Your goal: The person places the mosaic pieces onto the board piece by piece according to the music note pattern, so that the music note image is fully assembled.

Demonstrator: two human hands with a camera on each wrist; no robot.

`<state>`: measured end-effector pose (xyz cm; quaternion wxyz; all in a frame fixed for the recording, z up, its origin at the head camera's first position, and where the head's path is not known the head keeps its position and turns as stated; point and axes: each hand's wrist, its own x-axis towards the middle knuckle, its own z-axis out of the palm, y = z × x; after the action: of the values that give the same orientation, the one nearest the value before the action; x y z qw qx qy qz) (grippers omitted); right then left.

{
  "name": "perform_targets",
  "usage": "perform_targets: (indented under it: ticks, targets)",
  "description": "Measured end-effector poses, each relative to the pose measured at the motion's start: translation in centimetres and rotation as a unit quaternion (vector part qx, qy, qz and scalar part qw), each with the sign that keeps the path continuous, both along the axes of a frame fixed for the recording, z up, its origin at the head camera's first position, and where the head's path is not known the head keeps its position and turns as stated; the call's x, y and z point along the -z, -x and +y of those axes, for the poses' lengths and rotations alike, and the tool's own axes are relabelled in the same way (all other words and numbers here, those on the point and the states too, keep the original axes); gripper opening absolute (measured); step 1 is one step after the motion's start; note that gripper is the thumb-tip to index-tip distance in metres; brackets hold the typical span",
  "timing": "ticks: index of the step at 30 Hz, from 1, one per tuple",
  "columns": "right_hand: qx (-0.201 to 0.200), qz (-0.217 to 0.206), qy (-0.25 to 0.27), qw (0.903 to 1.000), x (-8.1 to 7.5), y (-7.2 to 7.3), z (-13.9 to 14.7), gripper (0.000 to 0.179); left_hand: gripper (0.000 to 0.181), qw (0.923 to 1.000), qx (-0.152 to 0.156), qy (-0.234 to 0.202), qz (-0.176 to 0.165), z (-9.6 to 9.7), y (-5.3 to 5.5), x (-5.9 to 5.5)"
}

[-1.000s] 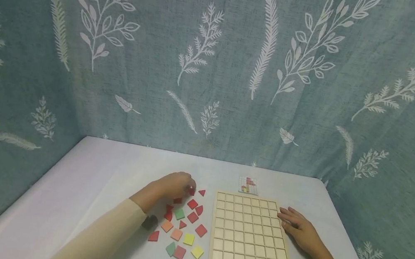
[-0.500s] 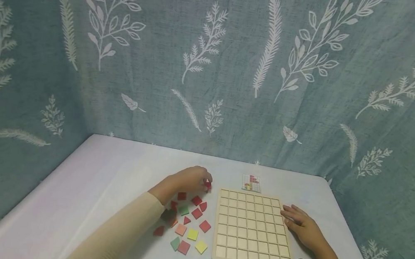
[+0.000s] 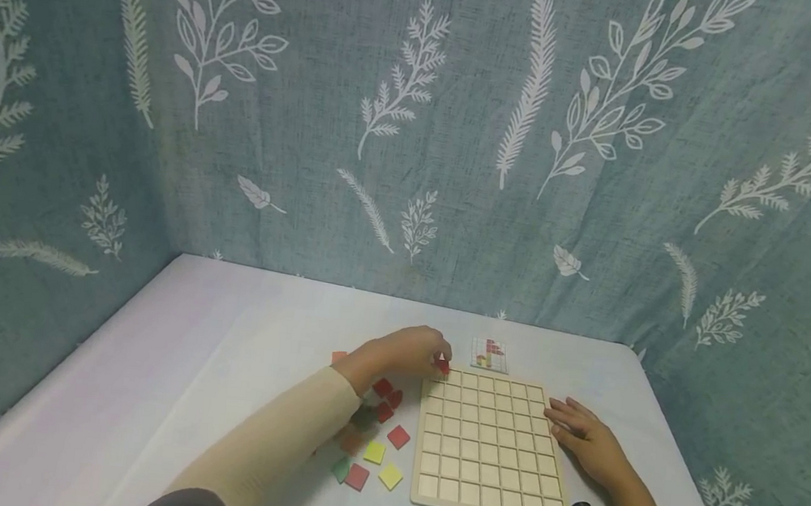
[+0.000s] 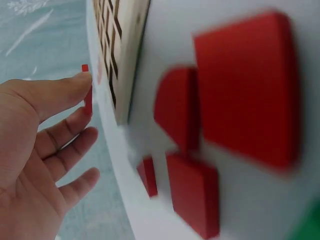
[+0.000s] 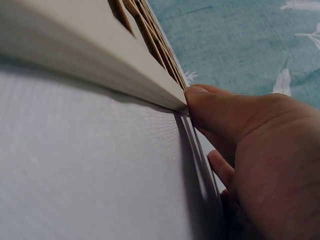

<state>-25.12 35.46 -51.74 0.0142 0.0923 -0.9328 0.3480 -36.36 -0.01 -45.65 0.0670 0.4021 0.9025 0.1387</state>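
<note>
My left hand point(image 3: 414, 350) is at the far left corner of a pale wooden grid board point(image 3: 486, 440). Between thumb and forefinger it pinches a small red tile point(image 4: 88, 97); the other fingers are spread in the left wrist view. The tile's full shape is hidden by the fingertips. On the board's right side rests my right hand point(image 3: 588, 442), its fingers fairly straight. In the right wrist view, its thumb point(image 5: 210, 107) touches the edge of the board. All the visible compartments of the grid hold nothing.
Left of the board lie loose tiles: red ones point(image 3: 398, 436), yellow ones point(image 3: 390, 476), a green one point(image 3: 341, 468) and an orange one point(image 3: 339, 357). My left forearm covers some. A printed pattern card point(image 3: 489, 355) lies behind the board. A leaf-patterned curtain point(image 3: 389, 121) surrounds the white table.
My left hand has moved right with the red tile, from the loose pile to the board's far left corner. The right hand has stayed at the board's right edge.
</note>
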Motion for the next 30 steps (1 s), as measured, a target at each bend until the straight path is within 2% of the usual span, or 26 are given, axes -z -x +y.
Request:
perform_targets:
  ticks: [12, 14, 18, 25, 30]
  targets:
    - [0.000, -0.005, -0.001, 1.0000, -0.3, -0.1, 0.1, 0.048, 0.029, 0.9991, 0.040, -0.006, 0.013, 5.1, -0.6, 0.6]
    - [-0.002, -0.003, 0.001, 1.0000, -0.2, -0.1, 0.1, 0.047, 0.028, 0.9992, 0.039, -0.005, 0.012, 5.7, -0.8, 0.5]
    - [0.002, -0.003, -0.001, 1.0000, -0.1, -0.1, 0.0, 0.049, 0.027, 0.9993, 0.035, -0.001, 0.015, 6.5, -0.9, 0.4]
    - [-0.001, 0.004, -0.004, 1.0000, 0.2, 0.2, 0.1, 0.047, 0.027, 0.9994, 0.009, 0.013, 0.030, 7.4, -0.6, 0.8]
    - [-0.004, 0.009, 0.003, 0.9999, 0.4, 0.2, 0.2, 0.046, 0.022, 0.9987, 0.023, 0.022, 0.041, 8.1, -0.3, 1.1]
